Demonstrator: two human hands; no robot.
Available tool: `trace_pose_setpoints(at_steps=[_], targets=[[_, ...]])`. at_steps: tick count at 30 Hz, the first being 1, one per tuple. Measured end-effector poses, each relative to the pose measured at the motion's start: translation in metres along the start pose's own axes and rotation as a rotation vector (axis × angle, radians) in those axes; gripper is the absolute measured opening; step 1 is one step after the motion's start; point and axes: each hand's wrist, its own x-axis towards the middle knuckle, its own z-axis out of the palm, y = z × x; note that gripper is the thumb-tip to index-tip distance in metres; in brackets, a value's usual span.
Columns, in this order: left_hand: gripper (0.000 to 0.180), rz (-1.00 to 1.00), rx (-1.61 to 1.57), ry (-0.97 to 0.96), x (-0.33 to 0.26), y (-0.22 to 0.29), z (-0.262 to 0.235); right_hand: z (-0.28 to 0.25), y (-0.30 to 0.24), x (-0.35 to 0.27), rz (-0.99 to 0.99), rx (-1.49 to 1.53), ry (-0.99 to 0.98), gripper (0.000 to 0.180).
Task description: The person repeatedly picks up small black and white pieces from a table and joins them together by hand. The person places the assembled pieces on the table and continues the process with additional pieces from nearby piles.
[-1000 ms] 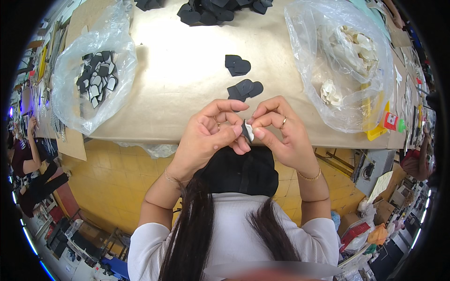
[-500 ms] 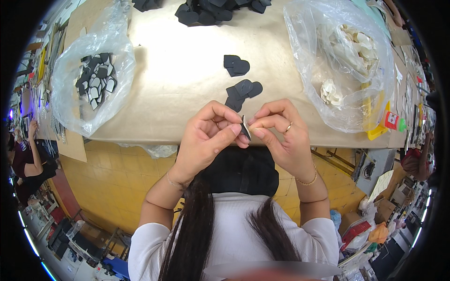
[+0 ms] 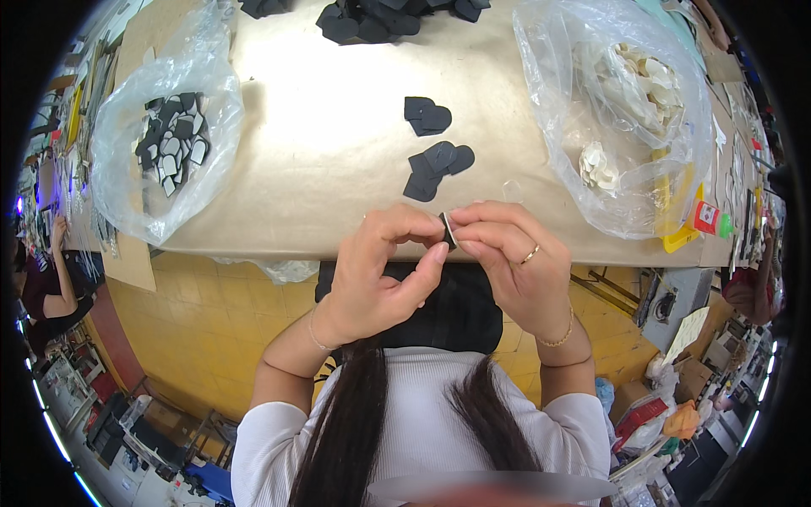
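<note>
Close to the table's front edge, my left hand [image 3: 380, 266] and my right hand [image 3: 519, 266] meet at a small black piece with a pale face [image 3: 448, 232], held nearly edge-on. Left thumb and index finger pinch its black side; the right fingertips press against the pale side. Just beyond my hands lie several flat black round-ended pieces [image 3: 421, 188], partly overlapping. Farther up the table sits another overlapping pair of black pieces [image 3: 434, 120].
A clear plastic bag [image 3: 221, 173] at left holds black-and-white pieces [image 3: 171, 139]. Another clear bag [image 3: 562, 182] at right holds cream scraps [image 3: 598, 165]. A black heap [image 3: 367, 25] lies at the far edge. A green-capped bottle [image 3: 708, 218] stands right.
My left fingers have shifted on the black piece, with the thumb lower and more apart from the palm. Both hands have dropped slightly, uncovering more of the black pieces beyond.
</note>
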Motion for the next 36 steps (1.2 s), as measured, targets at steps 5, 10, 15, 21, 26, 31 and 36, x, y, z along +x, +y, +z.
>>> trace_pose_setpoints(at_steps=[5, 10, 15, 21, 26, 31, 36], targets=[[0.039, 0.127, 0.081, -0.005, 0.001, 0.002, -0.001, 0.000, 0.000, -0.001, -0.107, -0.056, 0.016, 0.008], [0.046, 0.150, 0.083, -0.071, 0.002, 0.007, -0.003, -0.002, -0.003, -0.003, -0.155, -0.094, 0.034, 0.015], [0.043, 0.303, 0.228, -0.067, 0.006, 0.005, 0.000, -0.007, -0.008, -0.003, 0.107, 0.157, 0.003, 0.010], [0.038, 0.417, 0.333, -0.085, 0.009, 0.005, -0.001, -0.007, -0.008, -0.002, 0.095, 0.205, 0.006, 0.011], [0.039, 0.490, 0.293, -0.081, 0.011, 0.001, 0.000, -0.008, -0.010, -0.002, 0.131, 0.218, -0.012, 0.009], [0.040, 0.506, 0.300, -0.084, 0.011, 0.001, 0.000, -0.007, -0.011, -0.001, 0.121, 0.224, -0.007, 0.009], [0.041, 0.509, 0.303, -0.073, 0.012, 0.003, 0.001, -0.008, -0.009, 0.001, 0.083, 0.175, -0.017, 0.010]])
